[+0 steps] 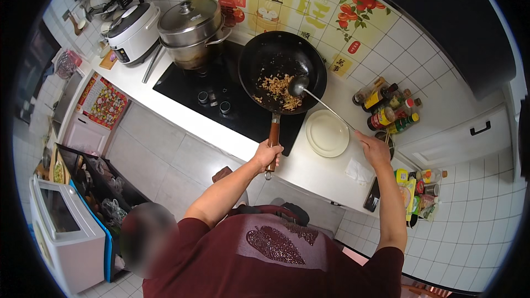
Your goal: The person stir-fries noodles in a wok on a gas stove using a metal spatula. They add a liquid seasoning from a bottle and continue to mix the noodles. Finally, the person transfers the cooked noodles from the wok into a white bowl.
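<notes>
My left hand (pixel 268 156) is closed around the brown wooden handle (pixel 273 132) of a black wok (pixel 256 49). The wok sits over the right side of a black glass cooktop (pixel 186 91), slightly tilted. In its bottom lie browned, shredded food pieces (pixel 276 86) that I cannot identify for certain. My right hand (pixel 374 149) grips the end of a long metal ladle (pixel 327 106). The ladle's bowl rests among the food, at its right side. Just right of the wok, a cream-coloured plate (pixel 327 133) stands on the white counter (pixel 308 174).
Left of the wok stands a lidded metal steamer pot (pixel 190 29), beside a white rice cooker (pixel 134 33). Several sauce bottles (pixel 381 118) line the wall at right. A crumpled white tissue (pixel 358 171) and a dark flat object (pixel 372 195) lie near my right forearm. A range hood (pixel 476 29) overhangs.
</notes>
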